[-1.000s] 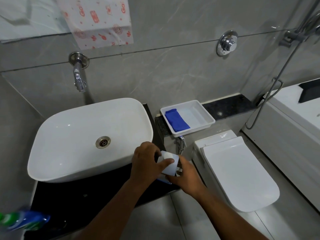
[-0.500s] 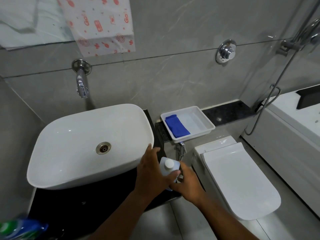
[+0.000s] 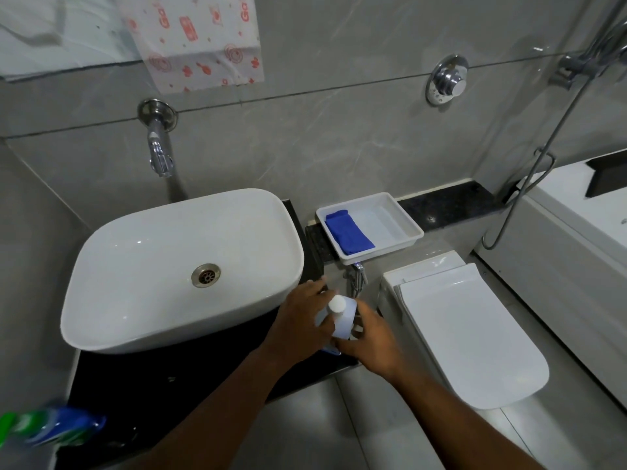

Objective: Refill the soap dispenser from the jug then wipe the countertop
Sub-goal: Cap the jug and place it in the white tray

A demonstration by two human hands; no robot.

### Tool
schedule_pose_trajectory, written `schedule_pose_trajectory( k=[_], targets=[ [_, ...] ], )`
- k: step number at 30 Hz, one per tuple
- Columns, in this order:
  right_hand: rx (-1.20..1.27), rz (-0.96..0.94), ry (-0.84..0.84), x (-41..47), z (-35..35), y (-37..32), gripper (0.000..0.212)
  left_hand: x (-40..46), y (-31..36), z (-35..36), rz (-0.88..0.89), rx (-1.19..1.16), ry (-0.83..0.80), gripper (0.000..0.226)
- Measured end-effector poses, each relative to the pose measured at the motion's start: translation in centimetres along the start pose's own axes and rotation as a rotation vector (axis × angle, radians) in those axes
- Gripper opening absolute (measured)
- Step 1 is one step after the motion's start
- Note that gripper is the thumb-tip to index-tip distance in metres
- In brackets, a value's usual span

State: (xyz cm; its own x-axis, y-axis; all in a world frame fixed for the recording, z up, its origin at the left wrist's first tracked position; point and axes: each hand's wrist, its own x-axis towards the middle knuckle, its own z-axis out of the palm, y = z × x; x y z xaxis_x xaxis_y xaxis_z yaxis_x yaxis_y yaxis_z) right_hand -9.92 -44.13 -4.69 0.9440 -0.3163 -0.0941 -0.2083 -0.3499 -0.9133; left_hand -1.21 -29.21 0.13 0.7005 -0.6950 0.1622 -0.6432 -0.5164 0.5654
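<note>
A white jug (image 3: 343, 321) with a round white cap stands upright on the black countertop (image 3: 203, 378), just right of the basin. My left hand (image 3: 300, 322) grips its left side, with the fingers curled round the body below the cap. From the right, my right hand (image 3: 371, 339) holds the jug low down, thumb at its base. The jug's lower part is hidden by both hands. A folded blue cloth (image 3: 349, 232) lies in a white tray (image 3: 405, 217) on the dark ledge behind. I see no soap dispenser.
A white basin (image 3: 142, 283) fills the left of the counter under a wall tap (image 3: 157, 147). A green and blue pack (image 3: 51, 427) sits at the counter's front left corner. To the right are a closed toilet (image 3: 475, 340) and a bathtub edge (image 3: 583, 232).
The jug has gone from tilted, with its flat side showing, to upright with the cap on top. Both hands stayed on it. The view shifted slightly.
</note>
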Motion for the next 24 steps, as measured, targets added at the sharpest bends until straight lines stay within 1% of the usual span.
schedule_pose_trajectory(
  k=[1, 2, 3, 4, 6, 7, 10, 14, 16, 17, 19, 21, 22, 24],
  targets=[
    [-0.009, -0.003, -0.011, 0.1, 0.0, -0.1, 0.069, 0.1, -0.1, -0.1, -0.029, 0.021, -0.016, 0.063],
    [-0.017, -0.006, -0.021, 0.2, 0.1, -0.2, 0.068, 0.2, -0.1, -0.2, -0.097, 0.021, -0.002, 0.071],
    [-0.014, -0.006, -0.027, 0.2, 0.1, -0.3, 0.066, 0.2, 0.2, -0.2, -0.160, 0.000, 0.042, 0.073],
    [-0.001, -0.009, -0.026, 0.2, 0.2, -0.3, 0.065, 0.3, 0.6, -0.2, -0.181, -0.027, 0.096, 0.067],
    [0.019, -0.028, -0.013, 0.2, 0.3, 0.0, 0.064, 0.3, 1.0, 0.3, -0.125, -0.068, 0.143, 0.048],
    [0.017, -0.030, -0.014, 0.2, 0.3, 0.2, 0.065, 0.3, 1.1, 0.5, -0.084, -0.076, 0.134, 0.044],
    [-0.023, -0.009, -0.082, 0.6, -0.3, 0.4, 0.067, 0.4, 0.7, 0.3, -0.022, -0.075, 0.105, 0.046],
    [-0.089, 0.010, -0.267, 1.8, -1.8, -0.2, 0.071, 0.6, 0.3, -0.1, 0.047, -0.051, 0.105, 0.042],
    [-0.120, 0.001, -0.308, 2.0, -2.1, -0.6, 0.074, 0.6, -0.1, -0.1, 0.056, -0.041, 0.109, 0.040],
    [-0.131, 0.000, -0.301, 1.7, -1.9, -0.9, 0.076, 0.6, -0.3, -0.1, 0.039, -0.044, 0.105, 0.039],
    [-0.101, 0.003, -0.210, 0.7, -0.5, -1.4, 0.088, 0.3, -0.6, 0.1, -0.016, -0.075, 0.112, 0.037],
    [0.017, 0.001, -0.036, -0.7, 2.1, -1.7, 0.100, 0.0, -0.6, 0.1, -0.070, -0.118, 0.145, 0.037],
    [0.070, -0.010, 0.065, -1.4, 3.5, -1.8, 0.098, -0.2, -0.6, 0.2, -0.082, -0.117, 0.152, 0.039],
    [0.079, -0.030, 0.265, -2.1, 5.7, -2.4, 0.082, -0.7, -0.8, 0.3, -0.066, -0.095, 0.132, 0.045]
  ],
)
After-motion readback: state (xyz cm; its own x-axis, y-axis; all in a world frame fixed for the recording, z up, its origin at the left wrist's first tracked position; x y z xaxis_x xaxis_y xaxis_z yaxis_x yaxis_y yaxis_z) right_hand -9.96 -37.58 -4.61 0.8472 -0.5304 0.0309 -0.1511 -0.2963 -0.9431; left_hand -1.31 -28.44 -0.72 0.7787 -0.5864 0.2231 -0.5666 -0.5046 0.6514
